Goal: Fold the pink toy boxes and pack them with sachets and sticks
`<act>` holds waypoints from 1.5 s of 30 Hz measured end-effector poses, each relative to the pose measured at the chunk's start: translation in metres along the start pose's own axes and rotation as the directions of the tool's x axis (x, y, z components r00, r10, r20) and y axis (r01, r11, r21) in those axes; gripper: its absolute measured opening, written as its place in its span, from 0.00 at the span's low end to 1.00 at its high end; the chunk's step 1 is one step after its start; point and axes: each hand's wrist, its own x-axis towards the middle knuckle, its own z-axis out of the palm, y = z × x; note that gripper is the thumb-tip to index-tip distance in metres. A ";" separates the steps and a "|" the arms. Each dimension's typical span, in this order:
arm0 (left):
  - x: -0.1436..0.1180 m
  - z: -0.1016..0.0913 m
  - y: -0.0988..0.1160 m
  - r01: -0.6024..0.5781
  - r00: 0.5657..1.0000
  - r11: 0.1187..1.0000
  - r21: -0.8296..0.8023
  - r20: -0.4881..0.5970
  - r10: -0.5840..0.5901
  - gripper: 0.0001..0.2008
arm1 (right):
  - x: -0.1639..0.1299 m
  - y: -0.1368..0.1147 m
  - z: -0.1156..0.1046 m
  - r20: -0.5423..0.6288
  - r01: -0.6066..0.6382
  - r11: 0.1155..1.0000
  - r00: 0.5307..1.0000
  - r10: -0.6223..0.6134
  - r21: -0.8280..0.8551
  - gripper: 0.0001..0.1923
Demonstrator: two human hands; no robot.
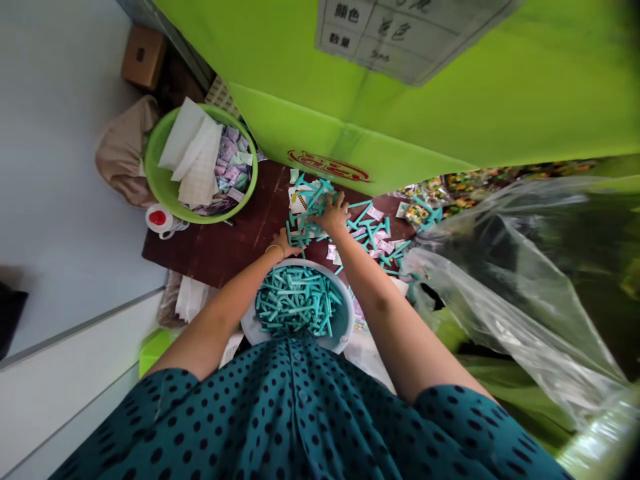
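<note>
My right hand (333, 213) rests palm down on a loose pile of teal plastic sticks (311, 200) on the dark brown table (225, 243), fingers spread over them. My left hand (283, 242) sits at the near edge of that pile, fingers curled around a few sticks, just above a white basin (345, 320) filled with several more teal sticks (295, 303). Small pink and white sachets (377, 233) lie mixed with the sticks to the right.
A green basin (160, 173) with white paper sheets and small sachets stands at the table's left, a red-topped white cup (159, 219) beside it. A large green carton (400, 113) rises behind. A clear plastic bag (515, 280) hangs at right. A cardboard box (144, 57) sits far left.
</note>
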 end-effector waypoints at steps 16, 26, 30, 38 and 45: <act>-0.069 -0.008 0.053 -0.486 0.830 0.742 -0.462 0.024 0.558 0.14 | -0.167 0.000 -0.052 -0.396 0.426 0.677 0.894 -0.211 0.601 0.25; -0.129 -0.046 -0.079 -0.332 0.872 0.847 0.416 -0.208 0.444 0.21 | -0.211 0.096 -0.022 -0.089 0.200 0.671 0.977 -0.196 0.714 0.24; -0.105 -0.041 -0.091 -0.141 0.954 0.893 0.428 -0.181 0.238 0.31 | -0.122 0.159 -0.049 -0.109 -0.011 0.770 0.988 0.105 0.638 0.23; -0.068 -0.039 -0.063 -0.297 0.908 0.915 0.271 -0.217 0.359 0.24 | -0.098 0.118 -0.007 0.077 -0.053 0.998 0.996 0.049 0.041 0.47; -0.010 -0.026 0.051 -0.463 0.863 0.803 0.375 -0.017 0.505 0.20 | -0.093 0.144 -0.005 0.020 0.011 0.988 1.000 -0.015 0.152 0.26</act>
